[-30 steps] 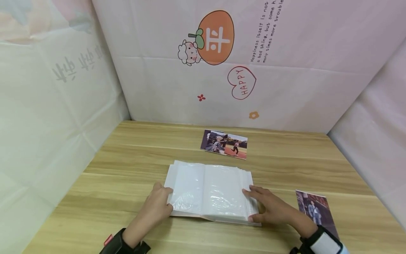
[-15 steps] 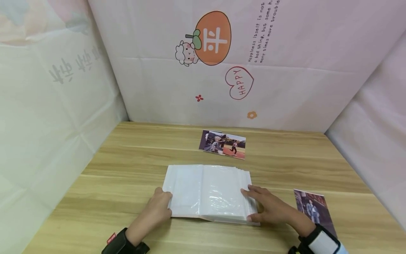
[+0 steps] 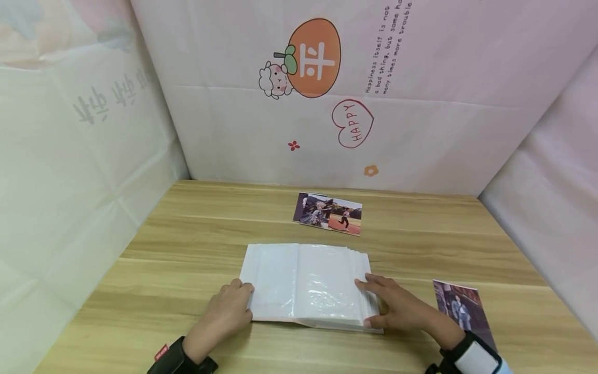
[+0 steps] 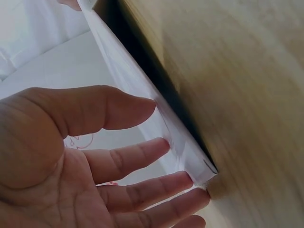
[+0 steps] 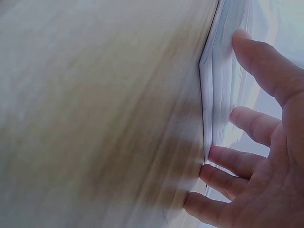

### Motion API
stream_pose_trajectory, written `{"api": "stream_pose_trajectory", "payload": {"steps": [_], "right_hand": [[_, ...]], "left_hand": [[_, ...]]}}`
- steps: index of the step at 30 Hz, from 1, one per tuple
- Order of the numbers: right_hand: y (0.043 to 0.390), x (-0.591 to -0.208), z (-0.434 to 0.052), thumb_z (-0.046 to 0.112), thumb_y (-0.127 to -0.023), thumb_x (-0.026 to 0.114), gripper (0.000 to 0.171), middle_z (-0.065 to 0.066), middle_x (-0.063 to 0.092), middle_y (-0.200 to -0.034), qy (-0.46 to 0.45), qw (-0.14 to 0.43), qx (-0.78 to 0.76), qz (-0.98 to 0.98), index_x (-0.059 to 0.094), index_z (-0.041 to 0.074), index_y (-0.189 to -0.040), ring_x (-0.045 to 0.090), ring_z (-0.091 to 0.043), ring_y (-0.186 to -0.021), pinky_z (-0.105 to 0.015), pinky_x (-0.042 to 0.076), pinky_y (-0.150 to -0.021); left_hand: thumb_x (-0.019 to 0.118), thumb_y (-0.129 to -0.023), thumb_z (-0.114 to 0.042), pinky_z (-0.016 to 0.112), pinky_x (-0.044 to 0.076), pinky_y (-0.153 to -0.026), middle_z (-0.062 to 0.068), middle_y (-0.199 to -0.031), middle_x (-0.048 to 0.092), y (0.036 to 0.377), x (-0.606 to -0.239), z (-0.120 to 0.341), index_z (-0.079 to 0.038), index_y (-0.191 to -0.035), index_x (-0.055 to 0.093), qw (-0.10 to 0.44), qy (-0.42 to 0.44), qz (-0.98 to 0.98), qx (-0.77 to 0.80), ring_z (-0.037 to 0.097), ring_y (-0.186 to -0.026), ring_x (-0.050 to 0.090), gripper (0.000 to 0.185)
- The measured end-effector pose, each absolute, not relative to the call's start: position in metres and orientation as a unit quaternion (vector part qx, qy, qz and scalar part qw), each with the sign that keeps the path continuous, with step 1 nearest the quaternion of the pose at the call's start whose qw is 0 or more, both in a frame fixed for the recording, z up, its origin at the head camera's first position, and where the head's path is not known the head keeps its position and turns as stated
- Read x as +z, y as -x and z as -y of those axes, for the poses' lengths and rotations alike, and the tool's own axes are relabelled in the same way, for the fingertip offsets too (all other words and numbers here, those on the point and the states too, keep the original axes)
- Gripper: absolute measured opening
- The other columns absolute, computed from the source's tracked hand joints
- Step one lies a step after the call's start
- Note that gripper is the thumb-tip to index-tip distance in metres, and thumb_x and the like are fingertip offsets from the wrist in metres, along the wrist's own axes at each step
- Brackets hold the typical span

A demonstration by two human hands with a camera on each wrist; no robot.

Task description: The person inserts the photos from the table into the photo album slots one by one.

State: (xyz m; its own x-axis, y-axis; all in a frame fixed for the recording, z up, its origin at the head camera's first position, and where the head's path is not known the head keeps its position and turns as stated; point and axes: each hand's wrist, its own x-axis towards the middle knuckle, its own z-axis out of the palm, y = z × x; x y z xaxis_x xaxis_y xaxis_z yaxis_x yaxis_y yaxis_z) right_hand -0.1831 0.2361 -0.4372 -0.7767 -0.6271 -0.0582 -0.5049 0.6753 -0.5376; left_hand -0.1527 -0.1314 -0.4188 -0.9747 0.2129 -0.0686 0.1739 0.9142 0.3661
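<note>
A photo album (image 3: 327, 280) with glossy clear pockets over white pages lies spread on the wooden table. No picture shows in the two facing pockets. My left hand (image 3: 225, 310) is at the album's left edge; in the left wrist view its thumb and fingertips (image 4: 161, 142) touch that edge without curling round it. My right hand (image 3: 399, 306) rests against the opposite side, fingers spread. From the right wrist, the thumb and fingertips (image 5: 237, 116) of that hand lie along the stacked page edges.
Several overlapping photos (image 3: 344, 218), one of a runner, lie behind the album. Another photo (image 3: 462, 311) of a standing figure is beside my right wrist, partly covered by it. A printed white cloth (image 3: 233, 135) rises at the table's back edge (image 3: 397, 192).
The album's left-hand leaves, which stood a little apart at the top left, now lie flat together. My left hand has shifted slightly down along the edge; the right hand has stayed put.
</note>
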Motion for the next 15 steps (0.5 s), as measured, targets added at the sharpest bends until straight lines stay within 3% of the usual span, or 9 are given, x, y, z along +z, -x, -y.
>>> {"api": "stream_pose_trajectory", "payload": {"steps": [10,15], "right_hand": [[0.183,-0.435,-0.238,0.052,-0.077,0.066,0.084,-0.031,0.034,-0.137,0.309,0.119,-0.264,-0.906,0.039,0.003,-0.140,0.032,-0.049,-0.122,-0.063,0.028,-0.093],[0.187,-0.431,-0.253,0.044,-0.079,0.068,0.080,-0.026,0.044,-0.131,0.337,0.041,-0.250,-0.907,0.039,-0.003,-0.136,0.041,-0.045,-0.117,-0.061,0.032,-0.091]], "left_hand": [[0.065,-0.069,0.002,0.035,0.039,-0.051,0.009,-0.080,0.051,0.150,-0.416,0.133,0.002,-0.098,0.063,0.064,-0.104,-0.976,0.181,0.021,-0.065,0.045,0.029],[0.064,-0.070,0.002,0.035,0.038,-0.050,0.008,-0.079,0.050,0.150,-0.418,0.134,0.002,-0.097,0.063,0.065,-0.105,-0.976,0.180,0.021,-0.065,0.044,0.027]]}}
